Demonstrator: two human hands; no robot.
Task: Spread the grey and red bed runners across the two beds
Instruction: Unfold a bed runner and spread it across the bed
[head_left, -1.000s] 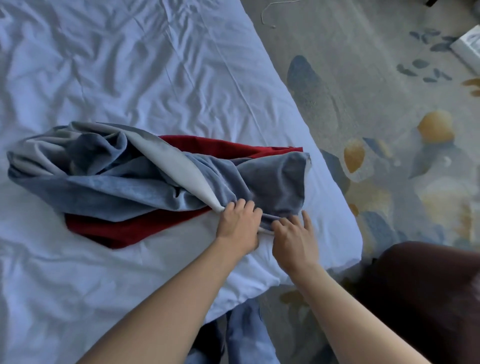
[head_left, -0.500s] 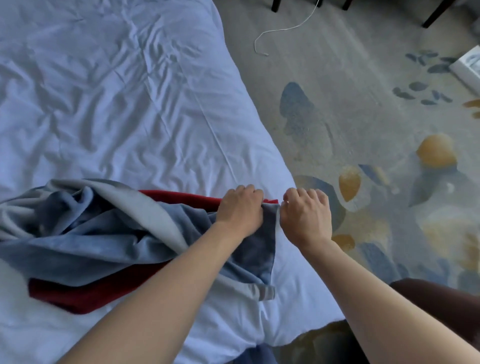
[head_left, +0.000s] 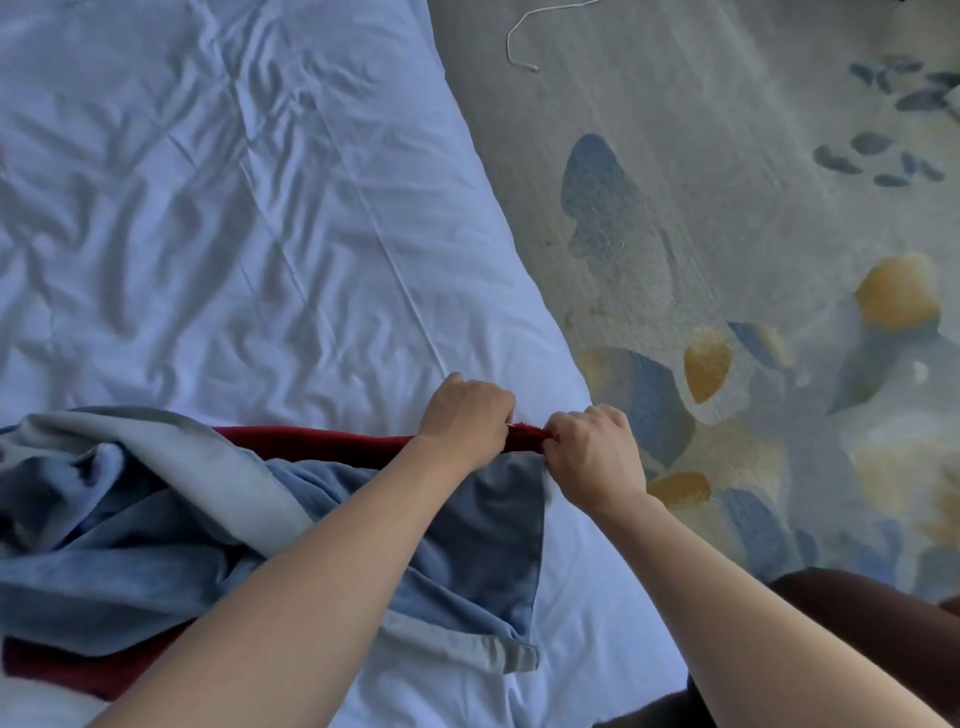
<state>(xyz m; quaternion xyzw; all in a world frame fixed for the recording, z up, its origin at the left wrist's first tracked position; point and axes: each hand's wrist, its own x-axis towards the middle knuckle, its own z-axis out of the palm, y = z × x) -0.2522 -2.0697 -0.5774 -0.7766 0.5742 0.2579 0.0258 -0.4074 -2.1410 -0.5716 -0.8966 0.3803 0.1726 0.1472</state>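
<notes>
Two hands work at the near edge of the bed (head_left: 260, 208). The left hand (head_left: 467, 415) and the right hand (head_left: 592, 452) now sit close side by side, and both curl their fingers tight on the end of the red runner (head_left: 311, 441). Half a second ago the hands were on the grey cloth and only a thin red strip showed past them. Now the red end sticks up between the two hands. The grey runner (head_left: 156, 545) lies in a bunched heap on the bed, on top of the red one, under the left arm. Its end hangs flat toward the bed's near edge.

White sheets on the bed are full of wrinkles. To the right of the bed is a carpet (head_left: 727, 208) with blue and yellow blobs. A white cord (head_left: 519, 47) lies on the carpet at the top.
</notes>
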